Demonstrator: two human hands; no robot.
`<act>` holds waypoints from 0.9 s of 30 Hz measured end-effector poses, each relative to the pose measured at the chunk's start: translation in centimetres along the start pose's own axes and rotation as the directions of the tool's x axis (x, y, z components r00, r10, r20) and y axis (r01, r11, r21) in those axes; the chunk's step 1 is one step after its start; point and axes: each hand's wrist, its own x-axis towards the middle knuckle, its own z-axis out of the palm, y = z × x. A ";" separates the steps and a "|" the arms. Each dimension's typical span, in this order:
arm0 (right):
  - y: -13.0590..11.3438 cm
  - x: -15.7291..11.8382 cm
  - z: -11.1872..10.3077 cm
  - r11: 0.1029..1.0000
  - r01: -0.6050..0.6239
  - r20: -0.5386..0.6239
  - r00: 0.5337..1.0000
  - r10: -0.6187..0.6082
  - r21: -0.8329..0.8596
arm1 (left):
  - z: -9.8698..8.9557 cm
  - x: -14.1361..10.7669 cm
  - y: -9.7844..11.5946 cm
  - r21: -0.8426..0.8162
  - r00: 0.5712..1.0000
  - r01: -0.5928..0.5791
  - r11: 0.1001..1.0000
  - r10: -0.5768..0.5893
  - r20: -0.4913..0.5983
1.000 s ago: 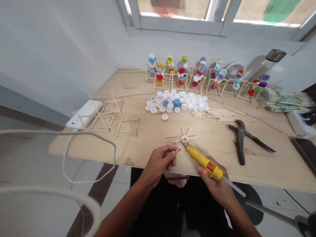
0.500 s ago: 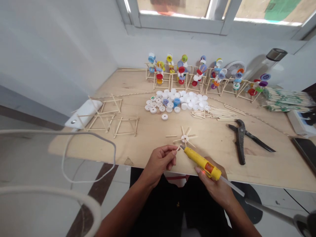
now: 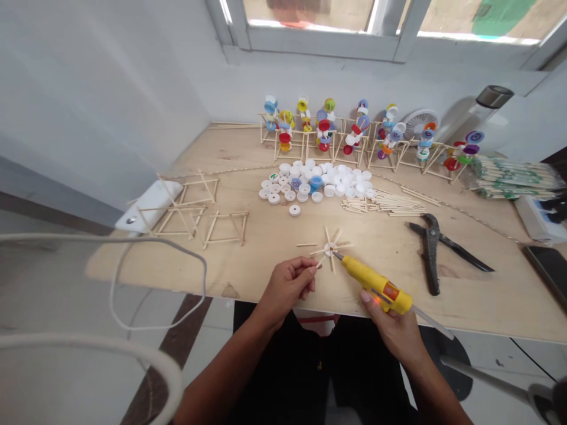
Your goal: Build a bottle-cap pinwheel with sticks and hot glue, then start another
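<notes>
Between the thumb and fingers of my left hand (image 3: pixel 293 289) is a short wooden stick (image 3: pixel 319 264), its far end close to a white bottle cap (image 3: pixel 328 247). Several sticks stick out from that cap like spokes as it lies on the table. My right hand (image 3: pixel 392 324) is wrapped round a yellow hot glue gun (image 3: pixel 370 279). The gun's metal nozzle is at the cap's lower right rim; whether it touches cannot be made out. A clear glue stick (image 3: pixel 432 321) comes out of the gun's back end. One loose stick (image 3: pixel 306 244) lies just left of the cap.
Behind are piled white caps (image 3: pixel 341 177) and loose sticks (image 3: pixel 385 203). Pliers (image 3: pixel 432 254) and a phone (image 3: pixel 547 274) lie to the right. Stick frames (image 3: pixel 225 227) stand at left, near a white cable (image 3: pixel 204 265). Colourful cap wheels (image 3: pixel 325 127) line the wall.
The glue gun has moved right, its nozzle going from the tip of the held stick to the cap. My left hand has barely moved and still pinches the stick.
</notes>
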 end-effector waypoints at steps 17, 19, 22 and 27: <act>0.9 0.6 -0.9 0.975 -0.192 -0.157 0.965 0.208 0.113 | 0.1 2.8 -1.4 0.864 0.794 -0.358 0.355 0.602 0.081; 1.0 0.7 -0.9 0.972 -0.205 -0.156 0.963 0.221 0.112 | 0.1 2.9 -1.4 0.873 0.791 -0.355 0.334 0.604 0.091; 1.1 0.7 -0.8 0.972 -0.202 -0.160 0.962 0.220 0.120 | 0.0 2.9 -1.5 0.871 0.792 -0.361 0.334 0.603 0.097; 1.0 0.7 -0.7 0.977 -0.181 -0.149 0.969 0.197 0.114 | 0.0 2.8 -2.0 0.859 0.777 -0.381 0.341 0.622 0.098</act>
